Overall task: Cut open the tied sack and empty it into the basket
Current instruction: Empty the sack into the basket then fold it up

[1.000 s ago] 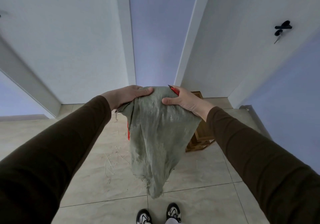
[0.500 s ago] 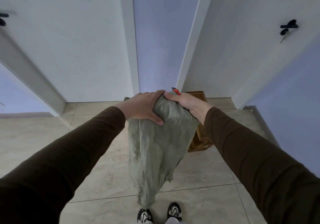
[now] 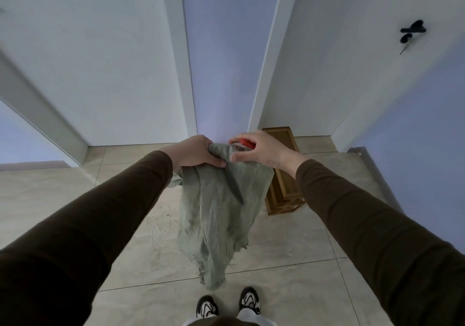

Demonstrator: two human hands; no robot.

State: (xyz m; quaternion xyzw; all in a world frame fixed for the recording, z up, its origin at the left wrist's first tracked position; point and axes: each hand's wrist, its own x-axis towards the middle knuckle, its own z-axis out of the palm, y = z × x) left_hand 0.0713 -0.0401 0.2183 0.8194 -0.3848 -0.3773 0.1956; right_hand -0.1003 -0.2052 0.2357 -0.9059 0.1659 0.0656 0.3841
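The grey-green sack (image 3: 216,225) hangs limp and slack in front of me, its frayed lower edge just above my shoes. My left hand (image 3: 196,152) grips its bunched top. My right hand (image 3: 261,149) is close beside it, curled round the red handle of a knife (image 3: 245,142). The dark blade slants downward across the front of the sack. The wooden basket (image 3: 284,182) stands on the floor by the wall, behind and to the right of the sack; its inside is hidden.
Bits of straw (image 3: 163,227) lie scattered on the tiled floor left of the sack. My shoes (image 3: 206,308) show at the bottom edge. White doors and walls close in ahead; a door handle with a key (image 3: 412,32) is at upper right.
My left hand slid right and gathered the sack's top into one grip. My right hand let go of the fabric and now holds only the knife, its blade turned down.
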